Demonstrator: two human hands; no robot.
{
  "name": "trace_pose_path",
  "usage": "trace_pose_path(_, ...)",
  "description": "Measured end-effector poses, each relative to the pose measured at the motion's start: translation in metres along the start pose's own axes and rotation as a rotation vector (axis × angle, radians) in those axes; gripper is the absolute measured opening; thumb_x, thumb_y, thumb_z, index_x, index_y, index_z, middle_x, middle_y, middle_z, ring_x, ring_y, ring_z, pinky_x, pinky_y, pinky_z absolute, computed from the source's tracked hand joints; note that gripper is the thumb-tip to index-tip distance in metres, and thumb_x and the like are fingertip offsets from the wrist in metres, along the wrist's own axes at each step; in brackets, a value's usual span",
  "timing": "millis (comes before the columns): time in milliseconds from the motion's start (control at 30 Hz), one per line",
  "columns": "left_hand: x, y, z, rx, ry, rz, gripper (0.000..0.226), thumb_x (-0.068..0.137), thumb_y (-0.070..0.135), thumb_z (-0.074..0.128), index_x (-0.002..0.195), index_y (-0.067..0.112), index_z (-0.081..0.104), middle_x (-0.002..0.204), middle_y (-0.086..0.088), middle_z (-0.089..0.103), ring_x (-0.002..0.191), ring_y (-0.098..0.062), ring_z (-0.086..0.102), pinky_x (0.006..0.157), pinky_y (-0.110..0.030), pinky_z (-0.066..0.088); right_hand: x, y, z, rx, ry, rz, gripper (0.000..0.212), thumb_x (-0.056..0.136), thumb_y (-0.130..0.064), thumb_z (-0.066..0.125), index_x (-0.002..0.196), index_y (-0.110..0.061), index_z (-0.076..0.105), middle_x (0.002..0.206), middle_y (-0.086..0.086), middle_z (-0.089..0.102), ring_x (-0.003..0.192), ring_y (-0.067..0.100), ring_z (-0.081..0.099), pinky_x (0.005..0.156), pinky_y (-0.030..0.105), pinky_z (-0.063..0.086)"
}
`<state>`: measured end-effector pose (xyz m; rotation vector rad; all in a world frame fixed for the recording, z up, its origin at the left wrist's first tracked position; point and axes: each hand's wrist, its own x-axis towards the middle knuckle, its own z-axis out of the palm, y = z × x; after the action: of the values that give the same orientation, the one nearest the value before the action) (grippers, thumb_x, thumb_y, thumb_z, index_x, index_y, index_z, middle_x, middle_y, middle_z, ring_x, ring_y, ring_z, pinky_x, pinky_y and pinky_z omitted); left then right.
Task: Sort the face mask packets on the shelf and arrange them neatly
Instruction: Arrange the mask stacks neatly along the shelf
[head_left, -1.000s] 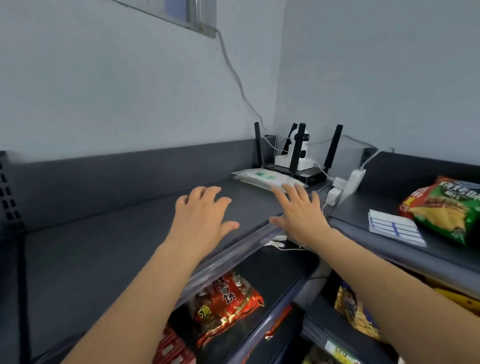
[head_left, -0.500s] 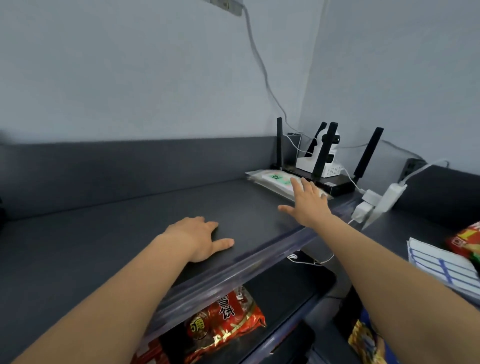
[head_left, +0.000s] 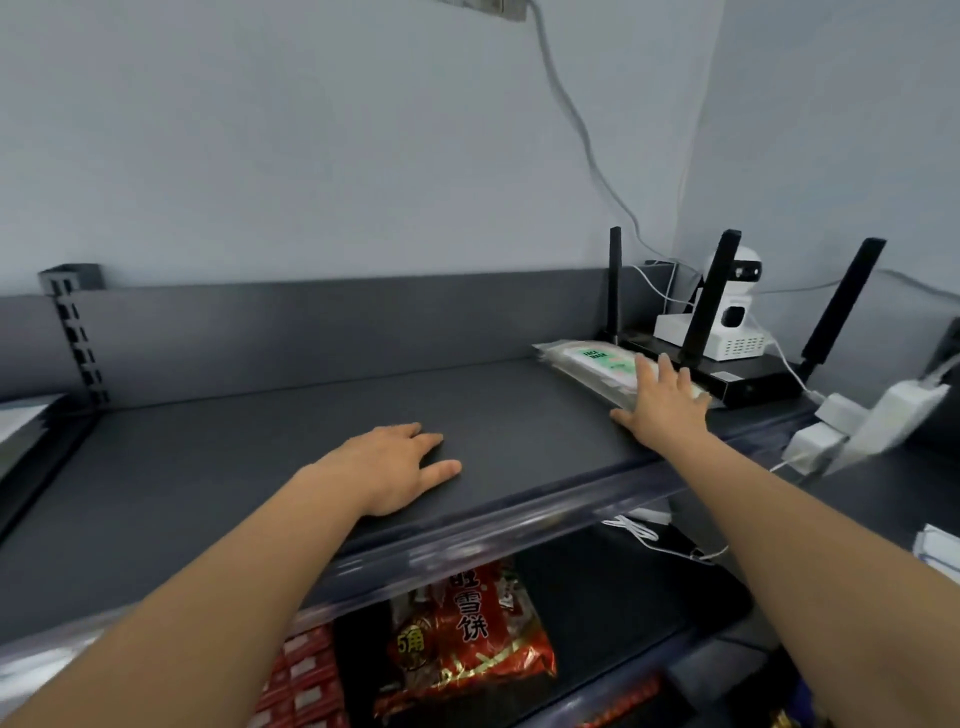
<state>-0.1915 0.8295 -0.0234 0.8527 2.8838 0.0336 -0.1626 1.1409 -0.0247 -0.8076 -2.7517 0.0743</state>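
Observation:
A stack of clear face mask packets (head_left: 592, 361) with a green label lies flat at the far right of the dark grey top shelf (head_left: 291, 452), beside a black router. My right hand (head_left: 665, 408) lies flat on the near end of the stack, fingers straight and spread. My left hand (head_left: 395, 467) rests palm down on the bare shelf, well left of the packets, holding nothing.
A black router (head_left: 727, 374) with tall antennas and a small white camera (head_left: 727, 317) stand behind the packets. White adapters and plugs (head_left: 862, 426) hang at the right. Red snack bags (head_left: 467, 639) fill the shelf below. A slotted upright (head_left: 78, 338) stands at the left.
My right hand reached farther onto the mask packets. My left hand came down flat on the shelf and stayed there. The camera view shifted left and closer.

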Motion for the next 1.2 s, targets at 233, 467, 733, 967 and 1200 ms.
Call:
trace_pose_path(233, 0.006, 0.022, 0.006, -0.089, -0.012, -0.134, 0.06, 0.099, 0.053, 0.021, 0.151, 0.025, 0.012, 0.16, -0.004, 0.002, 0.146, -0.025, 0.005, 0.118, -0.047, 0.009, 0.002, 0.0, 0.002, -0.151, 0.123, -0.145, 0.031, 0.096, -0.017, 0.041, 0.125, -0.007, 0.046, 0.121, 0.017, 0.053, 0.108, 0.037, 0.054, 0.08, 0.037, 0.044)
trace_pose_path(467, -0.008, 0.034, -0.001, -0.363, 0.259, -0.118, 0.063, 0.094, 0.053, 0.038, 0.146, 0.019, 0.031, 0.15, -0.005, 0.036, 0.136, -0.023, 0.036, 0.109, -0.033, 0.029, -0.013, 0.004, -0.028, -0.241, 0.242, -0.182, 0.027, 0.085, 0.007, 0.047, 0.11, -0.002, 0.052, 0.102, 0.015, 0.066, 0.092, 0.036, 0.065, 0.062, 0.036, 0.039)
trace_pose_path(733, 0.015, 0.099, -0.016, -1.376, 0.23, -0.073, 0.041, 0.091, 0.057, 0.041, 0.102, 0.019, 0.052, 0.11, -0.003, 0.052, 0.105, -0.018, 0.054, 0.096, -0.036, 0.046, -0.073, -0.033, -0.05, -0.256, 0.396, -0.512, 0.026, 0.085, 0.002, 0.049, 0.11, -0.005, 0.052, 0.098, 0.01, 0.067, 0.086, 0.031, 0.067, 0.059, 0.032, 0.042)
trace_pose_path(967, 0.029, 0.108, -0.01, -1.816, 0.195, -0.273, 0.016, 0.092, 0.008, 0.056, 0.107, 0.002, 0.055, 0.074, -0.01, 0.061, 0.064, -0.019, 0.059, 0.057, -0.032, 0.052, -0.105, -0.054, -0.031, -0.279, 0.391, -0.83, 0.029, 0.056, -0.018, 0.082, 0.077, -0.011, 0.063, 0.059, 0.002, 0.062, 0.045, 0.022, 0.061, 0.044, 0.018, 0.003)
trace_pose_path(1200, 0.032, 0.073, -0.01, -1.85, 0.561, -0.394, 0.036, 0.083, -0.022, 0.045, 0.112, -0.002, 0.052, 0.102, -0.015, 0.06, 0.091, -0.03, 0.059, 0.065, -0.036, 0.052, -0.09, -0.05, -0.043, 0.619, -0.146, -0.605, 0.055, 0.086, -0.062, 0.044, 0.119, -0.022, 0.062, 0.121, -0.001, 0.063, 0.112, 0.018, 0.056, 0.096, 0.036, 0.044)
